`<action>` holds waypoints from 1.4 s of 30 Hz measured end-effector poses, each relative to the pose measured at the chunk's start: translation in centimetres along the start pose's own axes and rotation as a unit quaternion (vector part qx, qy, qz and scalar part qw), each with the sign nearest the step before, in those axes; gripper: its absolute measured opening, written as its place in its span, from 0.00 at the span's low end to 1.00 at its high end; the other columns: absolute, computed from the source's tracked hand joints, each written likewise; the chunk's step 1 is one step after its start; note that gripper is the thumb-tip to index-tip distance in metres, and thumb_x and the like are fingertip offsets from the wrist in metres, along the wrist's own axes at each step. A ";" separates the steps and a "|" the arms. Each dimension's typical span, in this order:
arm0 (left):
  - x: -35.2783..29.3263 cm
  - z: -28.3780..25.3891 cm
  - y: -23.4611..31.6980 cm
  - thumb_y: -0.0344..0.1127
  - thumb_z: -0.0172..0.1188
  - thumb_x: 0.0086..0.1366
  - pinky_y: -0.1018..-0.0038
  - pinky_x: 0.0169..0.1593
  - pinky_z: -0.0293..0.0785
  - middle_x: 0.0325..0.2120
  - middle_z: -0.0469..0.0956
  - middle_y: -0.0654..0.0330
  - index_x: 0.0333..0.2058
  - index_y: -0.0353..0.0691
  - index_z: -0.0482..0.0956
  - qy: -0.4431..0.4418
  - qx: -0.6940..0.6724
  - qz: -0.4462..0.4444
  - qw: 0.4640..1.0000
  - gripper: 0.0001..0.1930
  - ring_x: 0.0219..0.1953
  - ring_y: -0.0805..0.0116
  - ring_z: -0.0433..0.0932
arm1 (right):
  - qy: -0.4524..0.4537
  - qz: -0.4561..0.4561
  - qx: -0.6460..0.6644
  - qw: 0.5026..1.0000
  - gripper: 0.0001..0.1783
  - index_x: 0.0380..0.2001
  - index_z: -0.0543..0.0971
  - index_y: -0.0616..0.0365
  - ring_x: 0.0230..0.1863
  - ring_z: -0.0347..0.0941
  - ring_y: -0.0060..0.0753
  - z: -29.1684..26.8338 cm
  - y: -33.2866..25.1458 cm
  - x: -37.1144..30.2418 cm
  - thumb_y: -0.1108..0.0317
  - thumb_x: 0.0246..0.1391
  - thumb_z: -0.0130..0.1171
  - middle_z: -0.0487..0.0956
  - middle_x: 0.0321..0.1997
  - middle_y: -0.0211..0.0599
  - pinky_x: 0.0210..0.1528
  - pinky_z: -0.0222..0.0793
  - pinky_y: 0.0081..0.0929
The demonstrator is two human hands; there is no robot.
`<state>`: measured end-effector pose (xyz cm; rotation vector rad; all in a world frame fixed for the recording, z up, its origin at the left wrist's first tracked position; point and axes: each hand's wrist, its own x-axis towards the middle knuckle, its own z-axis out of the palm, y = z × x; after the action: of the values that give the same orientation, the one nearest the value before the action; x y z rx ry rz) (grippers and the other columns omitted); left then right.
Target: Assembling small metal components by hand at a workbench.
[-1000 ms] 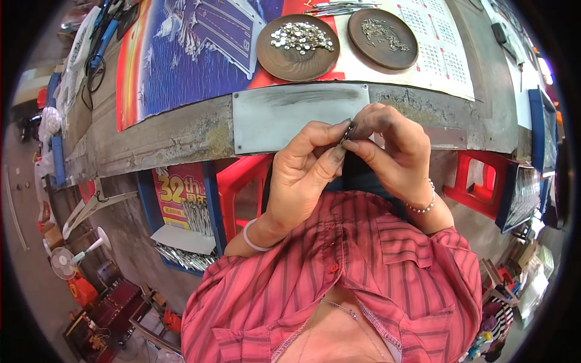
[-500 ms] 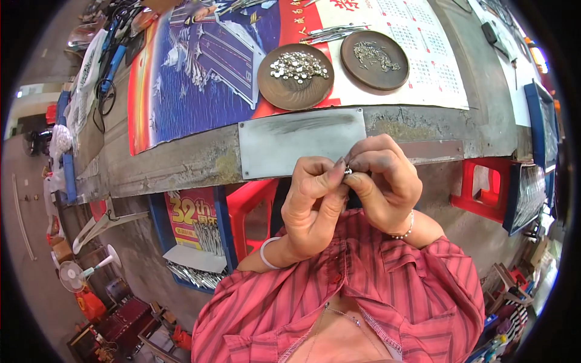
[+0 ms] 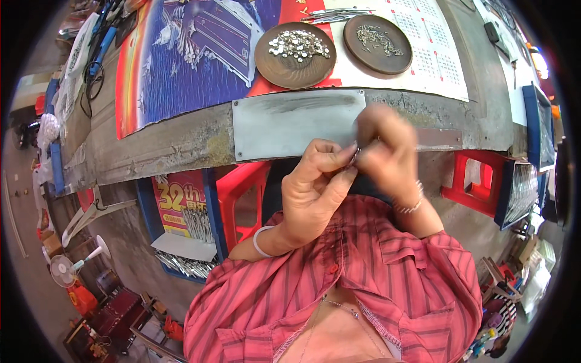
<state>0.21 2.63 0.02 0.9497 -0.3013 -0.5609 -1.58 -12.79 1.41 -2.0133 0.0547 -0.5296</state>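
Note:
Just off the table's front edge, my left hand (image 3: 318, 196) pinches a small shiny metal piece (image 3: 356, 152) between thumb and fingertips. My right hand (image 3: 392, 154) is right beside it, its fingers smeared by motion, so its grip does not show. Beyond them on the table, a brown round dish (image 3: 293, 77) carries a heap of small silvery round pieces (image 3: 296, 46). To its right, a second brown dish (image 3: 390, 65) holds thin little metal pins (image 3: 374, 40). Several slim metal tools (image 3: 339, 15) lie behind the dishes.
A grey metal plate (image 3: 296, 130) is fixed along the table's front edge. The dishes rest on a calendar poster (image 3: 200, 78). Below the table are a red stool (image 3: 257, 181) and a blue crate (image 3: 219, 218) of metal parts at left, another red stool (image 3: 463, 190) at right.
My right hand has turned and shifted up and right, off the close pinch it shared with the left. The left hand still pinches the small piece. The whole view has shifted slightly.

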 end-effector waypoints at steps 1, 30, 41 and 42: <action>-0.1 0.2 0.2 0.14 0.52 0.60 0.87 0.38 0.64 0.40 0.68 0.62 0.46 0.33 0.74 -0.004 -0.062 -0.015 0.998 0.16 0.37 0.81 0.67 | 0.139 0.203 0.135 0.960 0.07 0.23 0.68 0.59 0.18 0.61 0.19 -1.0 0.2 0.6 0.73 0.45 0.58 0.64 0.18 0.27 0.19 0.56 0.22; 4.5 -3.2 3.9 0.28 0.53 0.66 0.87 0.29 0.65 0.35 0.76 0.62 0.47 0.33 0.73 -0.056 0.245 -0.132 0.959 0.11 0.27 0.82 0.68 | 0.146 -0.003 0.017 0.989 0.11 0.33 0.71 0.64 0.27 0.64 0.19 -4.8 4.7 -2.5 0.72 0.51 0.62 0.71 0.33 0.34 0.29 0.62 0.16; 11.2 -2.1 1.8 0.21 0.58 0.54 0.70 0.32 0.72 0.29 0.71 0.55 0.36 0.35 0.78 -0.242 0.603 0.135 0.748 0.10 0.31 0.59 0.76 | 0.157 -0.044 -0.051 0.985 0.08 0.27 0.72 0.63 0.22 0.68 0.34 -3.6 5.6 -2.6 0.77 0.46 0.63 0.72 0.26 0.41 0.23 0.65 0.25; 11.6 -2.3 1.8 0.22 0.58 0.54 0.69 0.31 0.72 0.28 0.70 0.56 0.36 0.36 0.78 -0.268 0.639 0.149 0.705 0.10 0.30 0.60 0.76 | 0.157 -0.040 -0.052 0.985 0.08 0.27 0.72 0.63 0.22 0.68 0.34 -3.6 5.5 -2.6 0.77 0.46 0.63 0.72 0.26 0.41 0.23 0.65 0.25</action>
<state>11.34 -1.66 0.29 2.0154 -1.4888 -0.2417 -4.31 -17.85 -2.74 -2.0218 0.1976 -0.9097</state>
